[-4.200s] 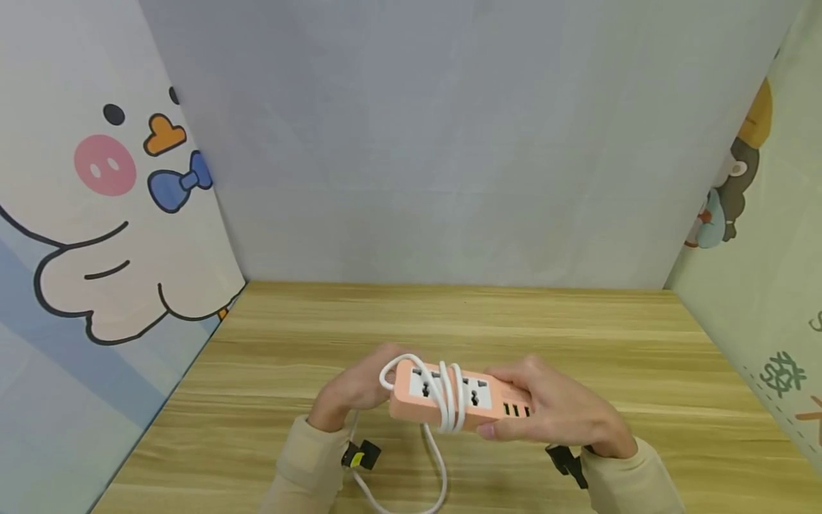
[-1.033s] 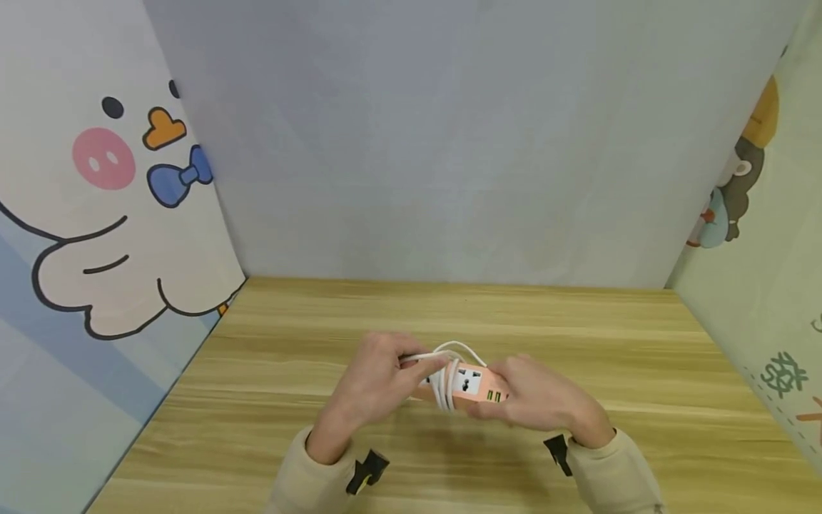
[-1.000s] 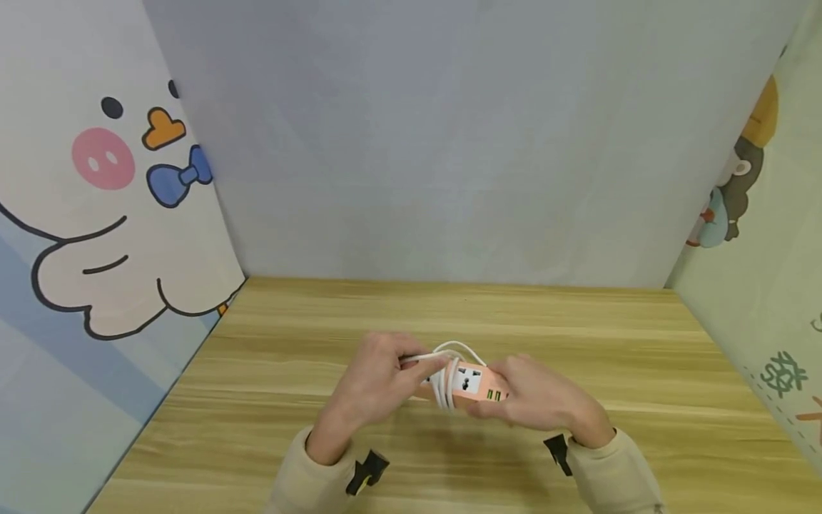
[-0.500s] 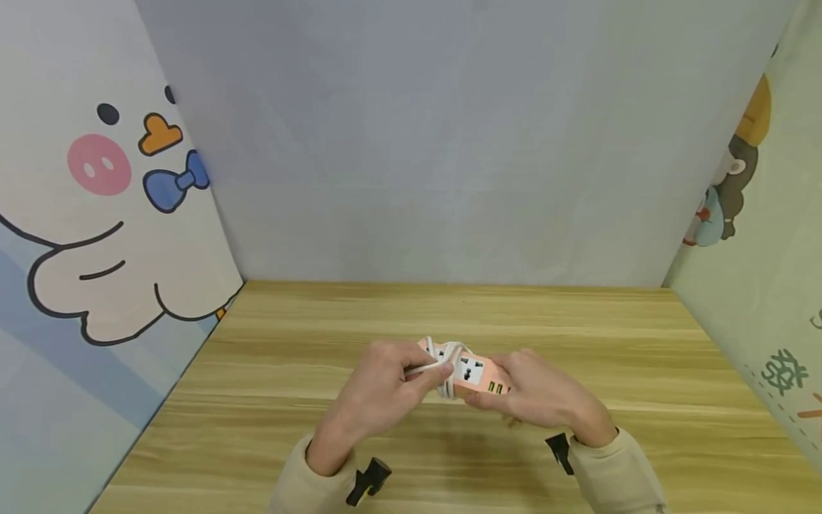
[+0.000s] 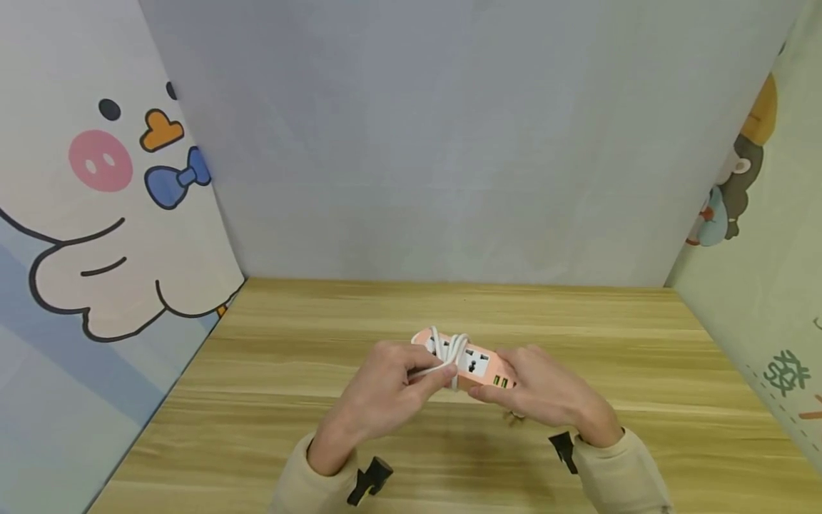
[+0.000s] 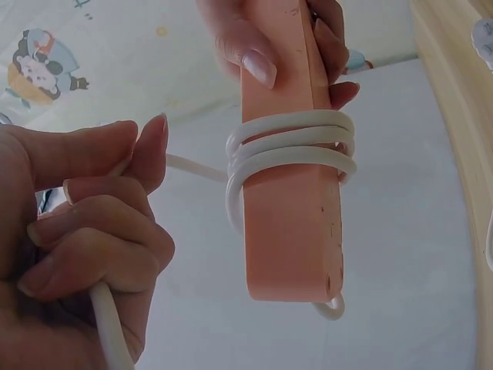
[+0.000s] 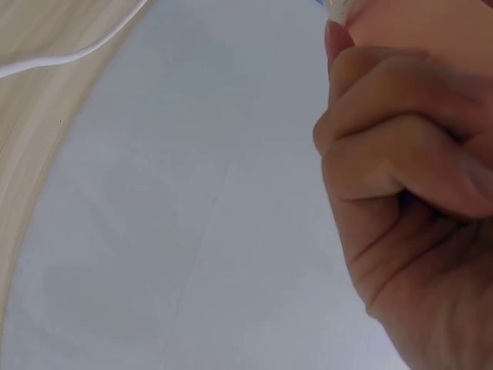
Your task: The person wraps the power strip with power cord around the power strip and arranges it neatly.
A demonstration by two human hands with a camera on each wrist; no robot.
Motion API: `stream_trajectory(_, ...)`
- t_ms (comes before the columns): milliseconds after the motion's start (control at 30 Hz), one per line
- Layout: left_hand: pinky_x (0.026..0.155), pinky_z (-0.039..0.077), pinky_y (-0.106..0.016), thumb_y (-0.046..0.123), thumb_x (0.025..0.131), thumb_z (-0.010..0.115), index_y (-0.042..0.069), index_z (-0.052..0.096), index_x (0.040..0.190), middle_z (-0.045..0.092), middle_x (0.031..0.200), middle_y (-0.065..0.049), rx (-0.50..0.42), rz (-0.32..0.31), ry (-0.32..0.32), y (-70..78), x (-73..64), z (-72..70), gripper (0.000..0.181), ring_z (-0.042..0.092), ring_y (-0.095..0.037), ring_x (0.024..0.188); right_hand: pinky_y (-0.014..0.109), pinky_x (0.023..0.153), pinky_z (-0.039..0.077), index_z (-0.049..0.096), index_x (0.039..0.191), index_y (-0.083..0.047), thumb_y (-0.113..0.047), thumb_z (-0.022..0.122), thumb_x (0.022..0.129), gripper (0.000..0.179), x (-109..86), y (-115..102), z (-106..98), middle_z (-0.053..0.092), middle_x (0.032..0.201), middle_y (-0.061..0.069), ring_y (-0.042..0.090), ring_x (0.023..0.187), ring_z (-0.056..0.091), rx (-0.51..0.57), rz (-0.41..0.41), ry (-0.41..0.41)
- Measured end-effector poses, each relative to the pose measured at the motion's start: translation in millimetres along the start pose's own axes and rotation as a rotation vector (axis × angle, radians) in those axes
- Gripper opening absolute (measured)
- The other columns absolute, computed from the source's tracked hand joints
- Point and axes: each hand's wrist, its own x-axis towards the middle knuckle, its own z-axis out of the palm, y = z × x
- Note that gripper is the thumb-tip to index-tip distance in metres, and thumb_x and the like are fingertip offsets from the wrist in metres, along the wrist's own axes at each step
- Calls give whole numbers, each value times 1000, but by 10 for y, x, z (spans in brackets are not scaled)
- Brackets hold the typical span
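Observation:
A peach power strip [image 5: 493, 368] with white socket panels and green USB ports is held up over the table, its left end tilted away. White power cord [image 5: 454, 350] loops several times round its middle. My right hand [image 5: 549, 389] grips the strip's right end, thumb on the near side. At the left my left hand [image 5: 392, 389] pinches the running cord between thumb and forefinger. In the left wrist view the cord's length [image 6: 196, 167] stretches from those fingertips to the loops, and its tail [image 6: 112, 327] comes out below the curled fingers. The strip's plain underside [image 6: 285, 254] faces that camera.
The wood-grain table [image 5: 308, 321] lies below, with a grey backdrop [image 5: 424, 157] behind. Printed cartoon panels stand at the left [image 5: 96, 235] and right [image 5: 738, 285]. A stretch of white cord [image 7: 69, 58] shows over the wood in the right wrist view.
The cord loop that arched above the strip a second ago now lies against it, across the sockets. The strip's left end has risen in the view. Both hands keep their grips.

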Motion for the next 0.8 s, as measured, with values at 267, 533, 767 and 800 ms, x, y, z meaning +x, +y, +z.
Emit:
stream_trajectory(267,49,27,-16,20,100,66,17,73,78,38,55,11,-38,36,-47,3,-2,-5,23,30,2,49,30,50,52,64,116,-13,-51,66,96,43,0,-5,-3,64,69,-4,13,52,63,-13,-25,36)
stream_trajectory(533,53,34,-16,19,103,61,15,75,86,44,61,9,-60,83,-109,-32,-3,-8,22,37,0,54,27,48,48,65,114,-17,-50,65,97,37,4,-2,-19,60,67,-5,12,51,59,-62,-61,118)
stream_trajectory(767,57,38,-19,18,105,54,12,76,99,45,61,7,-151,89,-185,-58,-3,-25,24,37,0,57,25,50,45,65,103,-18,-45,68,95,29,-6,-4,-34,58,68,-7,6,54,53,-68,-89,183)
stream_trajectory(800,58,38,-19,18,106,53,12,76,100,45,61,7,-171,93,-198,-63,-4,-30,25,36,0,57,24,51,45,66,103,-18,-45,69,95,28,-10,-7,-36,57,68,-7,6,55,53,-62,-94,187)
